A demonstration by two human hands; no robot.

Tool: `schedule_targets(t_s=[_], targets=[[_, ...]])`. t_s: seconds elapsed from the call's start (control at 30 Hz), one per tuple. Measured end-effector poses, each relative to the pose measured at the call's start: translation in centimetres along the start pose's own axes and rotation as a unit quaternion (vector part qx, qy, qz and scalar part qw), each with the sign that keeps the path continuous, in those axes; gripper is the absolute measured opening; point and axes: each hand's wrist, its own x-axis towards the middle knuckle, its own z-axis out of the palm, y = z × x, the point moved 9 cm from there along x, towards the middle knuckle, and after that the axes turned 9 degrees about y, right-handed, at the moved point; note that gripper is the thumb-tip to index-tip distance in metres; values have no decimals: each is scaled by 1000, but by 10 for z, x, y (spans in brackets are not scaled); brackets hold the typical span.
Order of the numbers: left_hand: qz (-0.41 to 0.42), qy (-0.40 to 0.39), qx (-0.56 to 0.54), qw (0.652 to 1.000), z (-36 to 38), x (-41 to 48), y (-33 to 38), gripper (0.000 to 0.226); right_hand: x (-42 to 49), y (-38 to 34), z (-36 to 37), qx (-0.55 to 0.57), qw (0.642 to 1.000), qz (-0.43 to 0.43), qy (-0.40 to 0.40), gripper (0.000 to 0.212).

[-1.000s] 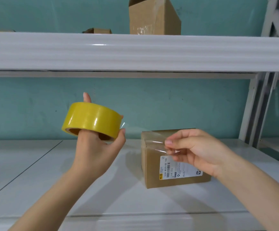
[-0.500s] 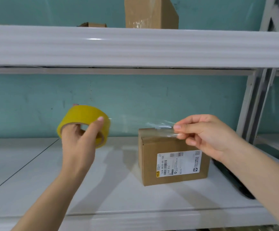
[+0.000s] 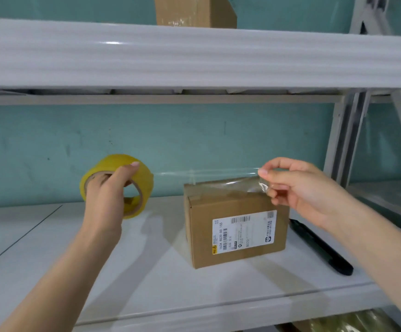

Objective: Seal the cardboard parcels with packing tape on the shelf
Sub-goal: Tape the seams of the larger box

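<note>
Between the two sets of fingers a clear strip of tape point(image 3: 206, 174) runs taut, just above the top of the cardboard box point(image 3: 237, 226), which sits on the white shelf point(image 3: 146, 271) below and between the hands. The left hand point(image 3: 106, 195) grips the yellow tape roll point(image 3: 120, 164), with some fingers tucked through the core and one hooked over the outside. The right hand point(image 3: 307, 188) pinches the free end between thumb and forefinger, where the film looks crumpled. Its other fingers curl loosely underneath.

The tape is probably the awkward part: thin, nearly weightless and sticky, so it is likely to fold onto itself or wrinkle if it goes slack. A small pinch at the very end, as here, wastes little adhesive. The roll looks stiff and light, and holding it through the core should let it turn. The box seems small and rigid, and it may slide on the smooth shelf when pressed. A black tool point(image 3: 321, 250) lies beyond the right wrist, just beside the box; I cannot tell what it is.
</note>
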Motion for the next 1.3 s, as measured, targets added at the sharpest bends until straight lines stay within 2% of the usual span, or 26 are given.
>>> schedule_targets(t_s=[0.07, 0.17, 0.3, 0.37, 0.5, 0.57, 0.63, 0.7, 0.8, 0.83, 0.93, 1.03, 1.13, 1.2, 1.3], targets=[[24, 8, 19, 1000, 6, -2, 1, 61, 5, 1, 1, 37, 999, -2, -19, 11], [80, 11, 49, 996, 13, -2, 13, 46, 16, 4, -6, 37, 999, 8, -28, 11], [25, 77, 2, 997, 1, 20, 10, 17, 49, -4, -62, 99, 991, -2, 87, 19], [45, 95, 36, 994, 2, 18, 13, 19, 60, -4, -73, 73, 993, -1, 90, 15], [99, 57, 82, 990, 50, -5, 38, 24, 56, -9, -20, -42, 997, -33, -54, 21], [103, 24, 112, 988, 81, -3, 58, 26, 44, -27, 10, -33, 987, -94, -123, 26], [84, -26, 143, 986, 111, 4, 73, 17, 37, -40, 34, -11, 977, -113, -181, 30], [60, -53, 92, 992, 129, 0, 79, 10, 32, -35, 58, 8, 967, -65, -248, 43], [14, -87, 78, 993, 147, -22, 66, 10, 16, -3, 89, 17, 943, 51, -329, 62], [-6, -89, 52, 995, 150, -25, 61, 12, 9, 8, 96, 25, 934, 82, -347, 58], [-100, -44, -87, 990, 144, -32, 48, 20, -12, 27, 109, 109, 904, 141, -388, 27], [-175, -12, -187, 967, 137, -43, 37, 14, -17, 34, 112, 174, 893, 149, -388, 26], [-222, -15, -266, 938, 132, -50, 31, 16, -17, 47, 110, 209, 901, 172, -338, 21], [-237, -9, -302, 923, 126, -52, 32, 17, -21, 52, 106, 216, 905, 186, -317, 23], [-254, 16, -325, 911, 108, -51, 34, 18, -33, 51, 102, 187, 906, 182, -334, 34]])
